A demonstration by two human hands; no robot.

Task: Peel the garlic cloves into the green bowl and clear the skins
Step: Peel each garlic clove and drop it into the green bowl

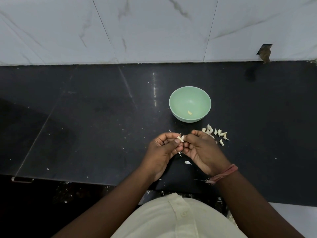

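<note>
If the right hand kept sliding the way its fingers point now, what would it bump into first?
The right hand points leftward, so it would meet the garlic clove pinched between both hands, then the left hand right behind it. They already touch, so there is no free path.

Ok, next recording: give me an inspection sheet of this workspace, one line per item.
Surface: black countertop, speckled with small white flecks.
Job's things: green bowl holding one peeled clove; unpeeled cloves piled right of the hands.
Clutter: loose skin piece on the counter below the hands.
Hands: left hand and right hand both pinch one garlic clove.
Cables: nothing seen.
Surroundings: marble-tiled wall with a rough hole.
</note>
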